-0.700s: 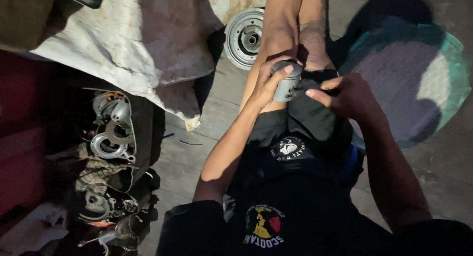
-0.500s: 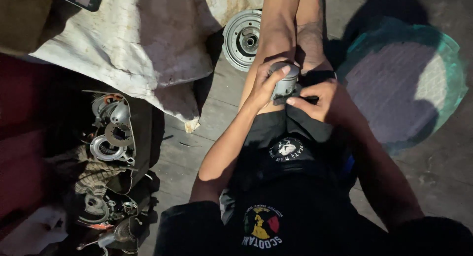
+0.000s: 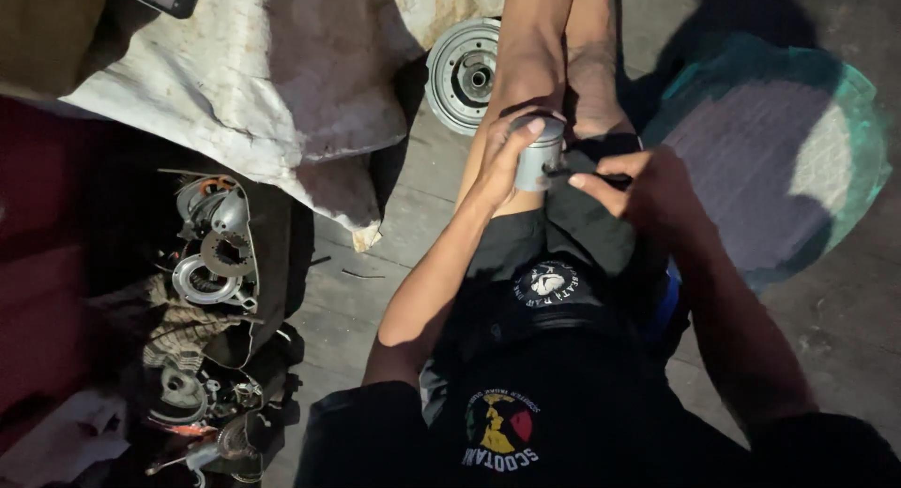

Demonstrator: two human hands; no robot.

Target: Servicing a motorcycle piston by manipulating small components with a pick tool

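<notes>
I sit on the floor with my legs stretched out ahead. My left hand (image 3: 504,155) is wrapped around a small grey metal cylinder (image 3: 538,156), like a piston, held over my thigh. My right hand (image 3: 643,192) pinches a thin dark tool (image 3: 589,175) whose tip touches the side of the cylinder. Both hands meet just above my black shorts (image 3: 554,263).
A round metal wheel hub (image 3: 462,72) lies on the floor beside my left leg. A dirty white cloth (image 3: 253,84) covers the upper left. Several engine parts (image 3: 211,253) sit in a dark heap at left. A teal and purple mat (image 3: 779,160) lies at right.
My right hand has closed in on the cylinder and now touches it with the thin tool. My left hand keeps its hold with small shifts.
</notes>
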